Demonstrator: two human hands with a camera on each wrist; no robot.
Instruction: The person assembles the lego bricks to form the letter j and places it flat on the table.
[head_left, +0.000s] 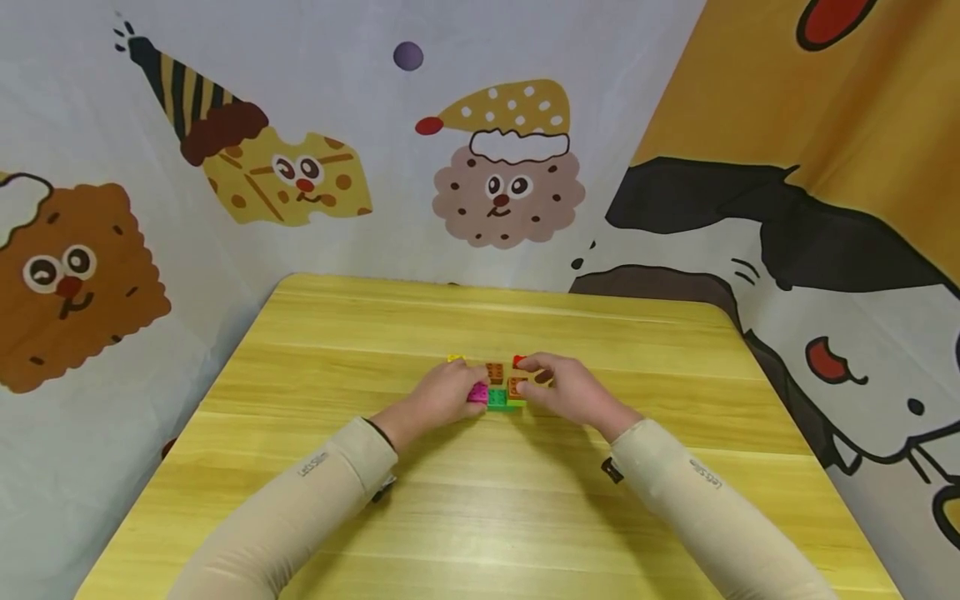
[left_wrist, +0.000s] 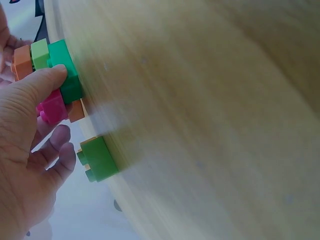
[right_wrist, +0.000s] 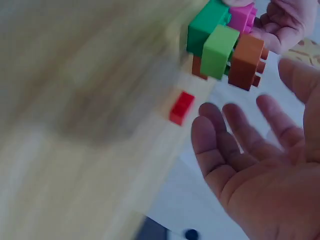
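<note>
Near the middle of the wooden counter point(head_left: 465, 517), the left hand point(head_left: 447, 393) pinches a small build of toy bricks, its thumb pressed against the side of a dark green brick point(left_wrist: 73, 82). A pink brick point(left_wrist: 52, 106) sits at the left end of that green one, beneath the left hand, while a light green brick point(right_wrist: 219, 50) is at the right end with an orange brick point(right_wrist: 246, 61) on top of it, studs upward. The right hand point(right_wrist: 265, 165) is just beside this orange brick, its fingers spread and loosely bent, with a gap between them and the bricks in the right wrist view. A second orange brick point(head_left: 494, 372) shows on the far side of the build; it seems to stand close behind the dark green brick, though whether the two are joined I cannot tell. A small red brick point(right_wrist: 181, 107) lies on the counter by the right fingertips, apart from the build. On the other side, a separate mid-green brick point(left_wrist: 100, 158) rests on the counter near the left hand's lower fingers, and a bit of yellow brick point(head_left: 455, 358) peeks out beyond the left hand. Both arms wear beige sleeves point(head_left: 300, 500), and a cloth printed with cartoon figures point(head_left: 510, 200) hangs behind the counter.
</note>
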